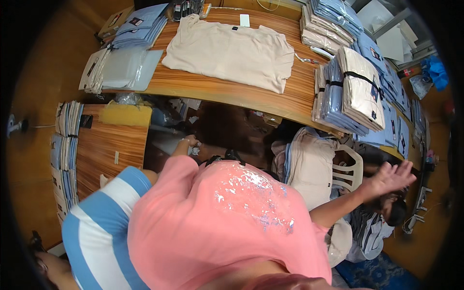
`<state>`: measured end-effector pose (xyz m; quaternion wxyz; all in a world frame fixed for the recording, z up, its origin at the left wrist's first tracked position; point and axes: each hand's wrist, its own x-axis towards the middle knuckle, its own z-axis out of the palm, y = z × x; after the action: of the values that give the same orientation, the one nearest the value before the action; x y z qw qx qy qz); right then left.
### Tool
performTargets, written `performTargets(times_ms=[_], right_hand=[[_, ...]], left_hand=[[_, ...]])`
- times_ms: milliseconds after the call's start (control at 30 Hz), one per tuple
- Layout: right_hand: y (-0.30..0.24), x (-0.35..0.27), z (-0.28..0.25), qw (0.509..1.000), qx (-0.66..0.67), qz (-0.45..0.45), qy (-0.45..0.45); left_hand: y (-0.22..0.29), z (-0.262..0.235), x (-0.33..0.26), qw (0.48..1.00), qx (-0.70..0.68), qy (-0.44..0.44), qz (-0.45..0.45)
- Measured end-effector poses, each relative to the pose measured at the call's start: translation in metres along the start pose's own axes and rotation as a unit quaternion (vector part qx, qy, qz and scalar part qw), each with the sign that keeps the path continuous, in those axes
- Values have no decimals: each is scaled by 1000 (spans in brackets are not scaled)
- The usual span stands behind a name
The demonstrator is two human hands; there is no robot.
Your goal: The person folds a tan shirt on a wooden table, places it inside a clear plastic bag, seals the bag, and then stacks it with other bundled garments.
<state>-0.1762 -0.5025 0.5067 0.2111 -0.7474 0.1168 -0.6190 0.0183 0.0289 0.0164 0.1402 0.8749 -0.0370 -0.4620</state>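
My right hand [391,178] is raised at the far right, fingers spread and nothing in it. Below the table edge, my left hand [192,140] reaches down beside a crumpled white scrap [194,151]; its fingers are too small to read. On the wood-topped table [188,87] a cream knitted top [232,50] lies spread flat, its neck label toward the far side. Just beyond its neck rests a small white card [244,20]. Folded cream clothes [311,166] are piled on a white plastic chair [352,164], left of my right hand.
Bagged cream garments [360,87] and blue ones [333,108] stack at the table's right. Blue folded garments [140,26] and clear plastic sleeves [125,67] lie at its left end. A lower wooden surface [104,137] stands left. A person's dark-haired head [396,210] shows below my right hand.
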Motion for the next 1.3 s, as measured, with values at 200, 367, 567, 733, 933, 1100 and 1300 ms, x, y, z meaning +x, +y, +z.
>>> performTargets(times_ms=[200,367,567,733,933,1100,1300], right_hand=[[-21,-57,160,936,178,88,-291],[25,-216,297,825,82,-16,-559],[40,-253,330,793,19,-94,-601],[43,-237,324,771,30,-108,-627],[7,-179,313,719,-69,-35,-690],[1,-171,439,820,72,16,-567],[17,-197,535,851,64,-15,-521]], left_hand=[[45,-18,-10,993,-14,-90,69],[99,-67,-10,973,21,-166,159],[199,-237,-100,830,-119,484,251],[145,-239,-68,801,143,564,142],[169,-286,-113,944,98,278,148],[204,-350,-35,871,-24,336,359],[254,-369,53,785,62,445,427]])
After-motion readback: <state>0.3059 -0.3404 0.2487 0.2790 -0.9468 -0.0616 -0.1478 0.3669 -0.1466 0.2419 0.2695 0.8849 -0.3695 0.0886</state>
